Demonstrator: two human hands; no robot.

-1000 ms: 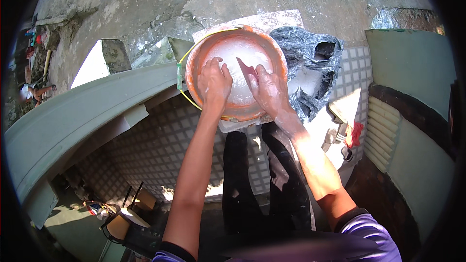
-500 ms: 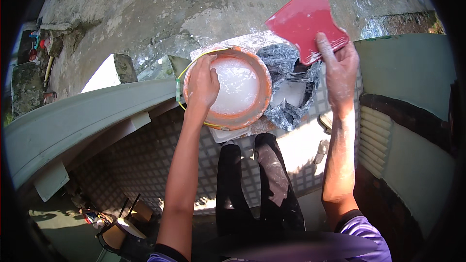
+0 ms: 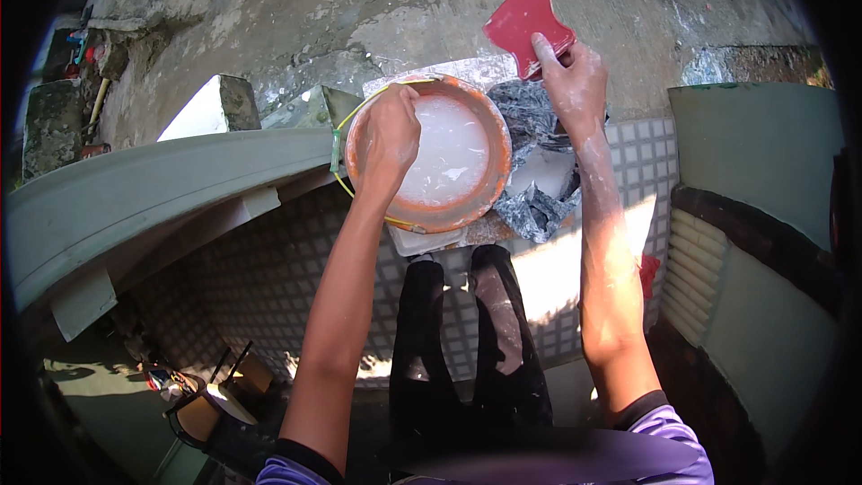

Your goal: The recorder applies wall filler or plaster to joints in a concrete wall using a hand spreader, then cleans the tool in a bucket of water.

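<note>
An orange bucket (image 3: 499, 139) with a yellow-green handle holds a white, milky paste (image 3: 449, 153). Over its left inner side is my left hand (image 3: 392, 130), its fingers curled in; whether anything is in them is hidden. My right hand (image 3: 579, 81), smeared with white, grips a flat red putty spreader (image 3: 528, 22) by its narrower edge, thumb on top. The spreader's broad end points up and to the left, beyond the bucket and in the air. Below that hand, to the right of the bucket, sits a crumpled dark plastic bag (image 3: 539, 211) with white material in its opening.
Bucket and bag rest on a whitish, stained board (image 3: 476, 72). A pale green ledge (image 3: 180, 175) runs in from the left. At the right stands a green wall (image 3: 763, 162). Beyond lies rough concrete (image 3: 404, 9), and a chair (image 3: 202, 418) is at the lower left.
My right hand has moved left with the spreader, which now shows smaller. My left hand has shifted slightly right, its fingers more curled. A red object has come into view beside my right forearm.
</note>
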